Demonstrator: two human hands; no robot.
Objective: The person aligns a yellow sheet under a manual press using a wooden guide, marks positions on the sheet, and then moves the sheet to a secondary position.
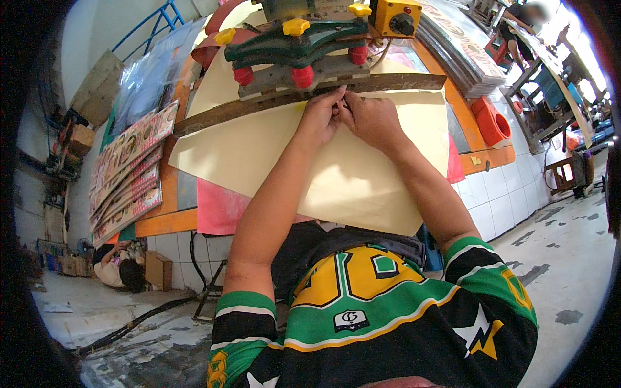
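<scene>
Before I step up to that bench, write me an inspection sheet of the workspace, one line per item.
Surface: orange-edged table, largely covered.
Work items: pale yellow sheet over a red sheet; brown strip across the yellow one, at the green clamp frame.
Clutter: printed boards stacked left; panels stacked upper right; red hollow block at right.
Hands: left hand and right hand meet near the strip, fingers curled; any grip is hidden.
Cables: black cable on the floor, lower left.
Surroundings: one person low at left, second person upper right.
</scene>
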